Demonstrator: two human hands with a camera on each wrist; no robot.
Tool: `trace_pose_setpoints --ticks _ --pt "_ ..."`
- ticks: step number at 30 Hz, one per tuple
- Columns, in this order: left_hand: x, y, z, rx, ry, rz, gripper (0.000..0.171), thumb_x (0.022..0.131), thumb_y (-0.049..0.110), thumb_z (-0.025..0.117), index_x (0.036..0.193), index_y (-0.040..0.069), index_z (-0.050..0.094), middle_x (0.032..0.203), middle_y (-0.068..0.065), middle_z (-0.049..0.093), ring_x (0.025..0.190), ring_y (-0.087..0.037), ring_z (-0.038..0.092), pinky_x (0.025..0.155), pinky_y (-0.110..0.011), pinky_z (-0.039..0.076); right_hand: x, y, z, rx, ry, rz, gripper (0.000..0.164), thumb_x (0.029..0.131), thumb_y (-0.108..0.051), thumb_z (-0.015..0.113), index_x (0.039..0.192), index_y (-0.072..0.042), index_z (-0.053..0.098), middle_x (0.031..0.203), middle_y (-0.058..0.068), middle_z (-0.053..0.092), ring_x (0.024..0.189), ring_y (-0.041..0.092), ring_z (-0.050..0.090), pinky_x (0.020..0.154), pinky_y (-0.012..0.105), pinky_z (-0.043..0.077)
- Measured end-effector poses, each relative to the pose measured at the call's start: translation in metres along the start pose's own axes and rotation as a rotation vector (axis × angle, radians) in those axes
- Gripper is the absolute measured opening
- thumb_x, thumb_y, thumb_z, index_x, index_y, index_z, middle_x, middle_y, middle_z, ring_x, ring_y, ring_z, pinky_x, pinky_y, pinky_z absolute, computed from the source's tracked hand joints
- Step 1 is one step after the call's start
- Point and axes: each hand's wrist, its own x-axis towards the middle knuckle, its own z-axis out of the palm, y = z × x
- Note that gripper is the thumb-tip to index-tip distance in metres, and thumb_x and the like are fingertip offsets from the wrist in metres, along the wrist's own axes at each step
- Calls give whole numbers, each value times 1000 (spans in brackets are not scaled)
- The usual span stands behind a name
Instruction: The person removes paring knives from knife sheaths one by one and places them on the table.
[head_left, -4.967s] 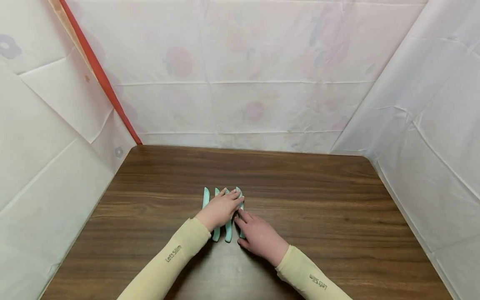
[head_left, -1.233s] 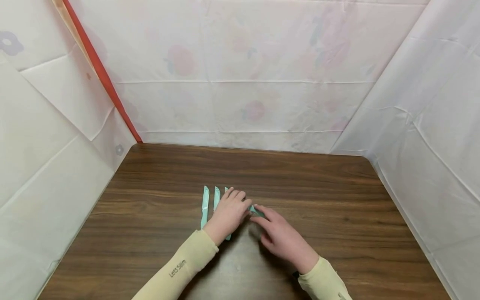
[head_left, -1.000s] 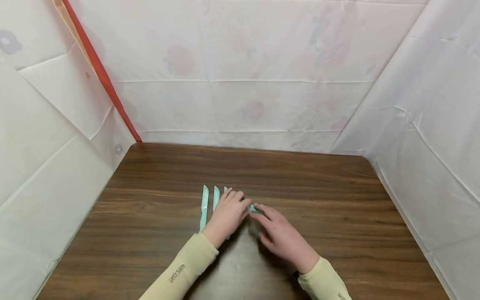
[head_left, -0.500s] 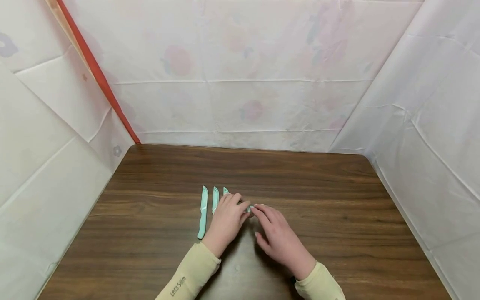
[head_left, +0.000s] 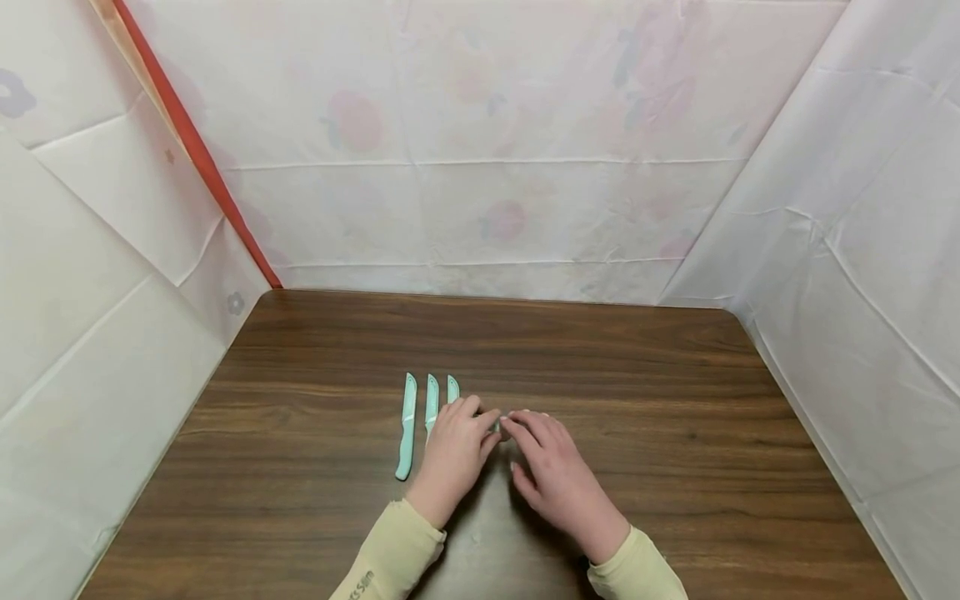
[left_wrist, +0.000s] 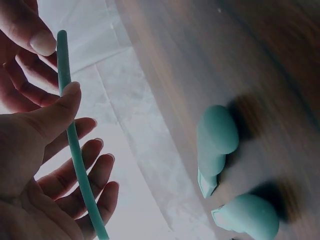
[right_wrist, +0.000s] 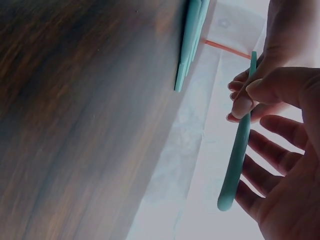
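My left hand [head_left: 453,446] pinches a small teal knife [left_wrist: 77,155] between thumb and fingers, in front of the row. In the left wrist view the knife appears edge-on as a thin strip. Opposite, my right hand [head_left: 558,475] pinches the same knife, its thumb tip beside the left thumb in the right wrist view. Its handle [right_wrist: 234,170] points down along the right fingers there. From above, the hands hide nearly all of it. Three matching knives lie side by side to the left: a fully visible one [head_left: 406,442], a middle one [head_left: 432,400] and one [head_left: 453,388] partly covered by the left hand.
The knives lie on a dark wood-grain table [head_left: 637,375]. A pale patterned sheet [head_left: 465,192] hangs behind the table, with more sheeting at both sides. A red strip [head_left: 202,158] runs down the back left corner.
Four knives lay in a row earlier; the rightmost is now held up between both hands. Over the last second the hands have drawn closer together and the left forearm has shifted right, uncovering the leftmost handle.
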Motion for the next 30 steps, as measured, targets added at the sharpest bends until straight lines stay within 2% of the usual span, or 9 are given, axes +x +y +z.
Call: trace_pose_setpoints --ticks 8,14,20,30 --pt "-1 6 -2 -25 25 -34 24 73 28 72 93 16 69 82 4 50 75 -15 48 68 -31 39 1 -2 0 -31 19 45 57 70 -12 65 124 -8 48 120 11 44 109 27 42 94 43 32" --pt "-2 12 -3 -35 49 -59 25 72 30 72 92 16 69 77 4 47 70 -15 46 66 -32 40 4 -2 -2 -45 0 84 57 72 -11 65 126 -9 47 119 10 42 108 27 42 93 45 32" --pt "-3 17 -2 -29 66 -77 26 73 31 72 93 14 70 76 3 47 67 -16 44 63 -30 37 4 -2 -2 -63 17 94 54 72 -9 64 124 -9 49 115 9 44 106 28 42 92 45 32" --pt "-5 24 1 -20 106 -58 27 73 30 72 94 13 69 78 1 48 68 -17 44 67 -32 39 5 -2 -3 -88 48 122 45 73 -1 61 117 -10 53 109 6 47 100 25 45 87 43 36"
